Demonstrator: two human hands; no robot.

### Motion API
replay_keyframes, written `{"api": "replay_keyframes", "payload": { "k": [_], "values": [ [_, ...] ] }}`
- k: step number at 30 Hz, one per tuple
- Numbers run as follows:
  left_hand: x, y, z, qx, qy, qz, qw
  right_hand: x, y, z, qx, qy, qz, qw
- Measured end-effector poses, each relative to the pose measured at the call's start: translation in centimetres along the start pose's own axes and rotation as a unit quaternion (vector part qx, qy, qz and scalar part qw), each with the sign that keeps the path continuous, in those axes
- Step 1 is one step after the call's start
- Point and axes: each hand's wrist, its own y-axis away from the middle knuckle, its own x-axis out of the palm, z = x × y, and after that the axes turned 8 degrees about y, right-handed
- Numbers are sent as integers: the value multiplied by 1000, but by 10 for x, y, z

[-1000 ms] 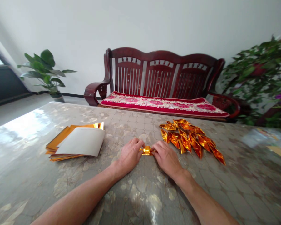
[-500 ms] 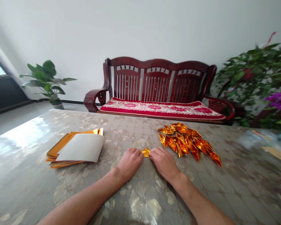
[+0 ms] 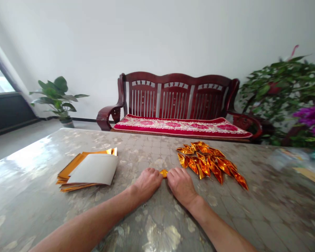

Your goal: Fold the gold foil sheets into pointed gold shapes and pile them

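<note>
Inside the bench's far edge, my left hand and right hand are gripping gold foil, hiding more than before.

2 bare forearms angled inward; left grip and right grip side by side, slightly apart, palms down, fingers curled, tips pinched.

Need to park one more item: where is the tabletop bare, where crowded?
Bare table: the far middle, between the paper stack and folded gold pieces; the left, between the stack and the table's edge. Crowded: the narrow gap between left hand and right hand, taken by a small gold piece.
</note>
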Motion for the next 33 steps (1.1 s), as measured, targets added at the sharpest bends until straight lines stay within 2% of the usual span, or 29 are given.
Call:
{"api": "replay_keyframes", "payload": {
  "k": [4, 10, 16, 19, 25, 29, 33],
  "values": [
    [3, 1, 8, -6, 12, -32, 999, -1, -1, -10, 33, -47, -5, 998],
    [9, 8, 18, 10, 110, -111, 988, -6, 1, -23, 78, -136, 10, 988],
    [10, 9, 18, -65, 201, -168, 963, -7, 1, -26, 80, -235, 12, 969],
    [8, 9, 17, -108, 248, -167, 948, -8, 2, -27, 50, -294, -28, 954],
    [7, 10, 13, -166, 280, -141, 935, -7, 4, -24, 11, -227, -104, 968],
    [5, 10, 12, -174, 280, -112, 937, -5, 4, -23, 15, -205, -94, 974],
    [3, 10, 15, -149, 264, -88, 949, -4, 5, -23, 26, -208, -63, 976]
  ]
}}
